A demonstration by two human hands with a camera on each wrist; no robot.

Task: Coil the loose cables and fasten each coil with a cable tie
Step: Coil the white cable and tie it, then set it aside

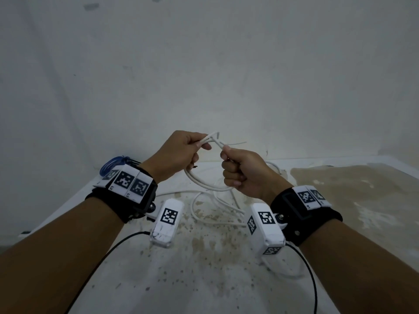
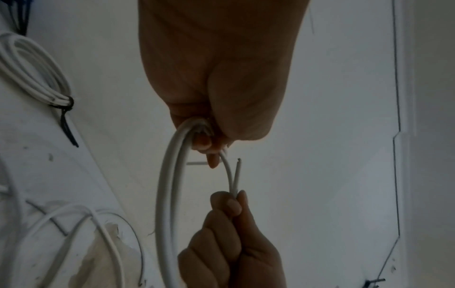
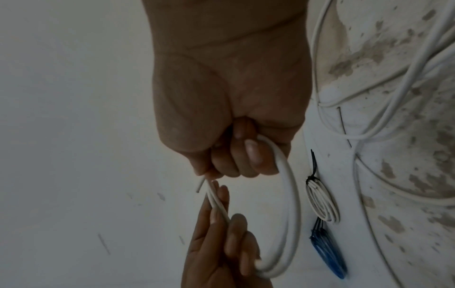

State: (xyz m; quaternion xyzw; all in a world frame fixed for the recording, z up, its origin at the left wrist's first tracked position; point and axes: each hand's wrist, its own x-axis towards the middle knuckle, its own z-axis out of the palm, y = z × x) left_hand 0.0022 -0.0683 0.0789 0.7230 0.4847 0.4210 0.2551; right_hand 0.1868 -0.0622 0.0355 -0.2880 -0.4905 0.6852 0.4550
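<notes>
I hold a white cable in loops above the table, between both hands. My left hand grips the top of the loops, fingers curled round the strands. My right hand is a fist pinching the strands near the cable's free end. In the left wrist view the left hand clasps the loop and the right hand pinches two strands below it. From the right wrist, the right hand holds the loop, and the left hand holds its other side.
Loose white cables lie tangled on the stained white table under my hands. A white coil bound by a black tie and a blue coil lie at the table's left edge. A wall stands close behind.
</notes>
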